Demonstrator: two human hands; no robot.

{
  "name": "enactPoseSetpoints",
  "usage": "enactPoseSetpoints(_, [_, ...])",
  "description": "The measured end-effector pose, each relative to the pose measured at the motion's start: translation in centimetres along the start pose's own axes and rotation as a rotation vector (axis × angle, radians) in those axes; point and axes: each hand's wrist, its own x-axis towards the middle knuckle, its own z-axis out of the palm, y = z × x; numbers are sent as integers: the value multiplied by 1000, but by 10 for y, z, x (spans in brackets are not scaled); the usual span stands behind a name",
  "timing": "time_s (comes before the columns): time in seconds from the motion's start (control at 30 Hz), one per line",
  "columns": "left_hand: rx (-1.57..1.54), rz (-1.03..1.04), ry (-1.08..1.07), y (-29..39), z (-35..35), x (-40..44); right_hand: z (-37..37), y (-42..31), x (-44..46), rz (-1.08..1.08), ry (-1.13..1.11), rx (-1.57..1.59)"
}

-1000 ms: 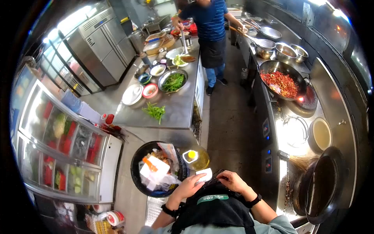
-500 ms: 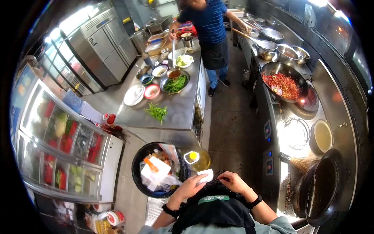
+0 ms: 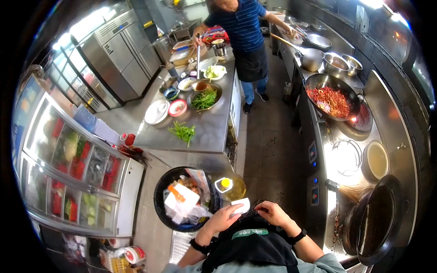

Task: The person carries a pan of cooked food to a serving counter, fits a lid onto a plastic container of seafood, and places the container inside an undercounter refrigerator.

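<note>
My left hand [image 3: 222,219] is closed around a small white object [image 3: 240,207], close to the right side of the black bin [image 3: 159,193]. Fingers curled, my right hand [image 3: 271,213] is at the dark cloth of the apron [image 3: 255,248]; whatever it may hold is too small to make out. A large bottle of yellow oil [image 3: 235,188] with a yellow cap stands just beyond the white object. Packaging and scraps [image 3: 183,200] fill the bin.
A co-worker [image 3: 246,32] holds a ladle [image 3: 198,68] over greens at the steel counter [image 3: 207,136]. On the right stove sit a wok of red chillies [image 3: 330,96], a pot [image 3: 376,159] and a dark wok [image 3: 378,218]. A glass-front fridge [image 3: 68,168] stands left.
The co-worker's ladle has moved over the bowl of greens, and the co-worker's other hand has shifted right. A pan near the stove's back now sits differently. My hands have hardly moved.
</note>
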Motion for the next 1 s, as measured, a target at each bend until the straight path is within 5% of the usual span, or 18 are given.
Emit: enactPoseSetpoints(1.0, [1, 42, 26, 11, -2, 3, -6, -5, 0, 9, -8, -12])
